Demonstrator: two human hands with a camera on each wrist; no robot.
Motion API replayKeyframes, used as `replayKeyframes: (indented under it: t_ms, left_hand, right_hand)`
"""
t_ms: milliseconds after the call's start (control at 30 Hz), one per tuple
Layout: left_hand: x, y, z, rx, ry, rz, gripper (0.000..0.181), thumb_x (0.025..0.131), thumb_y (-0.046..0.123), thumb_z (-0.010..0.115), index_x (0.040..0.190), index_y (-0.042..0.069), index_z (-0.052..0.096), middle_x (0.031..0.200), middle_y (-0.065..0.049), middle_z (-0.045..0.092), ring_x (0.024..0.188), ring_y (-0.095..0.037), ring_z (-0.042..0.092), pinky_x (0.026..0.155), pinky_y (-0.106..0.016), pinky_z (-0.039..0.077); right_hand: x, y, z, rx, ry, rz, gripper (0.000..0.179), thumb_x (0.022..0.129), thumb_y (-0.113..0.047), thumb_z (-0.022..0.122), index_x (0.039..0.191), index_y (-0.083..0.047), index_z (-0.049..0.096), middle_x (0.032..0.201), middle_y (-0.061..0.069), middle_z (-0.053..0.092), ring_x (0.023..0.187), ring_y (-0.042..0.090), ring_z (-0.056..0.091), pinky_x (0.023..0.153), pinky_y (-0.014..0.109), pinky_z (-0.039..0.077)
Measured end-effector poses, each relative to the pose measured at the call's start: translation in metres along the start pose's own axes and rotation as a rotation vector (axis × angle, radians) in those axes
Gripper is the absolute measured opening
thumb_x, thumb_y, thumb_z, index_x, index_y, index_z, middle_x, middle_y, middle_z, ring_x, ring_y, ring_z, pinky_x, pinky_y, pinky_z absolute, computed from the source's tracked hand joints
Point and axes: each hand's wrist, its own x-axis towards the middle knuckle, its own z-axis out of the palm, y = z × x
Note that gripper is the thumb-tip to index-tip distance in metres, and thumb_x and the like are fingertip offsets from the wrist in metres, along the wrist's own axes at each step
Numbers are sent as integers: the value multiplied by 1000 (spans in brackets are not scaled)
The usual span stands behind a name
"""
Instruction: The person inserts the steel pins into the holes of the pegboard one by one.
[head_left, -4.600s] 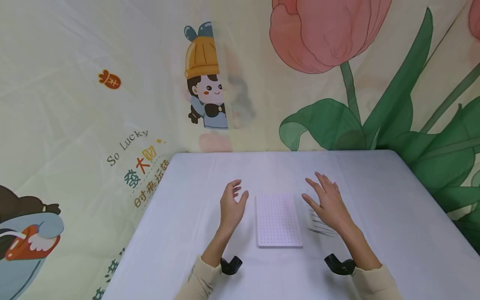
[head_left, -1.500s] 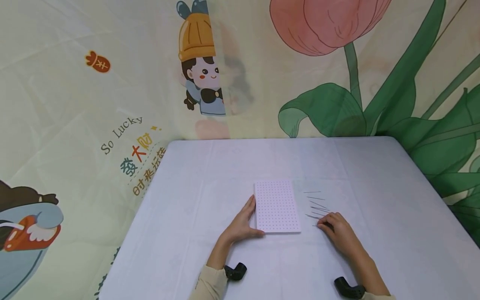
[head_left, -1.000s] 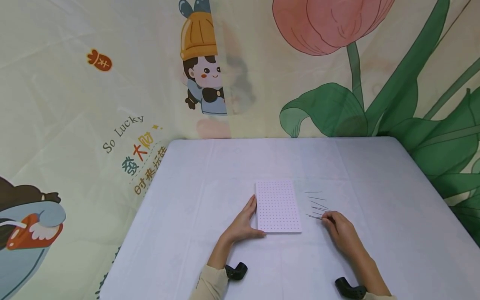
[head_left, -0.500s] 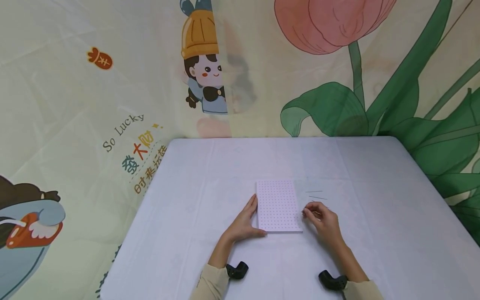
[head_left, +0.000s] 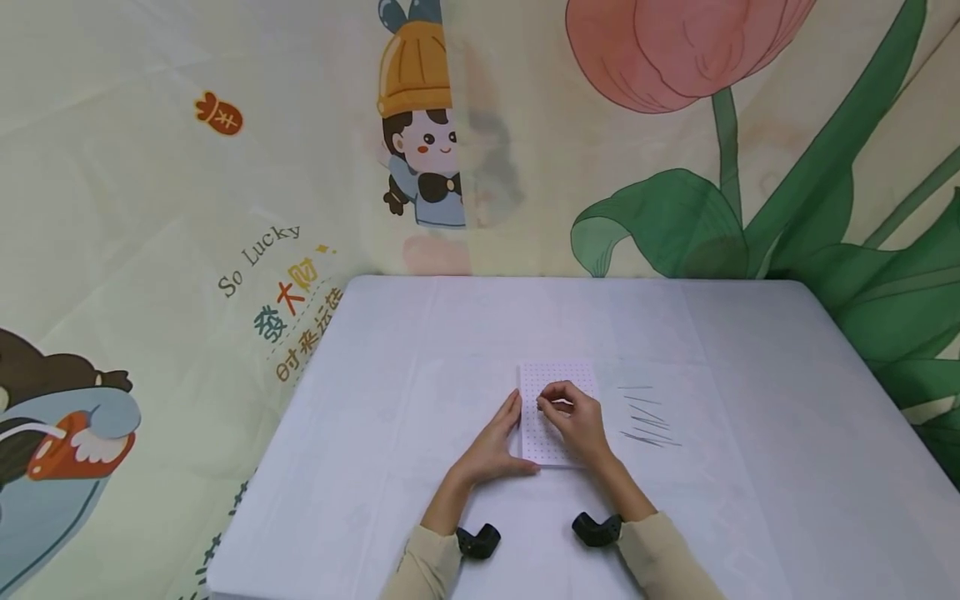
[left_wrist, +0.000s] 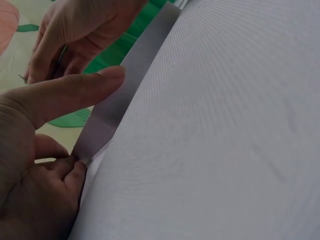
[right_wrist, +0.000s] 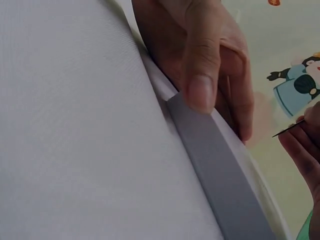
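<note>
A white board (head_left: 538, 442) dotted with rows of small holes lies flat on the table. My left hand (head_left: 487, 450) rests against its near left corner, straight fingers along the left side and thumb on the near edge (right_wrist: 220, 165). Over the board, my right hand (head_left: 579, 423) pinches a thin dark needle between thumb and fingertips. Its pointed end sticks out of the fingers in the right wrist view, where the needle (right_wrist: 288, 129) is clearest. From the head view I cannot tell whether its tip touches a hole.
Several more needles (head_left: 642, 439) lie loosely in a column on the white tablecloth (head_left: 750, 500), right of the board. Behind the table hangs a printed cloth (head_left: 525, 167) with a tulip and cartoon figures. A black camera sits on each wrist.
My right hand picked a needle from the group on the right and moved left with it, over the board. Earlier my left hand came down onto the board's corner and has stayed there.
</note>
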Motion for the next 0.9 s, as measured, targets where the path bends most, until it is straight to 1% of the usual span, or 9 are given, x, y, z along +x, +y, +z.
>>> replayKeyframes:
  t_ms: [100,200,233,367,500,733,900]
  left_hand:
    - [0,0,-1,6,-1,4,116,62,32,86,146,-1,12,154,-8,3,139,-18,7,110,-35,19]
    - [0,-1,-1,11,-2,18,115,63,32,85,146,-2,13,154,-9,3,139,-17,8,110,-35,19]
    - [0,-1,-1,10,-2,22,114,63,31,85,145,-2,14,154,-9,3,139,-17,7,110,-34,19]
    - [0,-2,0,4,-1,36,113,63,30,85,145,-3,15,154,-11,4,139,-19,8,110,-33,19]
    - [0,-1,1,-6,-3,26,112,63,28,86,145,-2,15,154,-10,3,139,-18,7,110,-33,18]
    - [-1,1,0,-4,-2,-6,112,62,28,86,145,-1,16,154,-9,4,139,-19,8,110,-36,19]
    - [-1,1,0,3,2,-9,113,62,29,86,145,-1,16,154,-9,4,139,-18,9,110,-36,20]
  right_hand:
    - [0,19,11,9,26,18,12,78,8,67,88,6,61,84,13,64,79,26,64,69,29,55]
    - [-2,36,20,22,30,43,11,78,5,68,87,3,62,84,10,65,81,20,64,69,25,54]
    - [-2,38,22,21,28,45,11,79,4,68,87,2,62,84,9,65,81,18,64,69,24,54]
    - [-4,41,25,15,27,15,11,79,3,68,87,0,62,84,8,65,80,16,65,68,23,54]
    - [-3,42,25,-17,35,1,12,79,5,67,86,-1,61,83,6,65,79,17,65,68,23,54]
    - [-3,42,25,-68,6,31,11,80,2,67,87,-4,60,84,4,65,80,18,65,69,22,54]
    - [-3,42,25,-89,-12,53,11,80,1,68,86,-6,61,82,3,65,80,16,65,69,22,54]
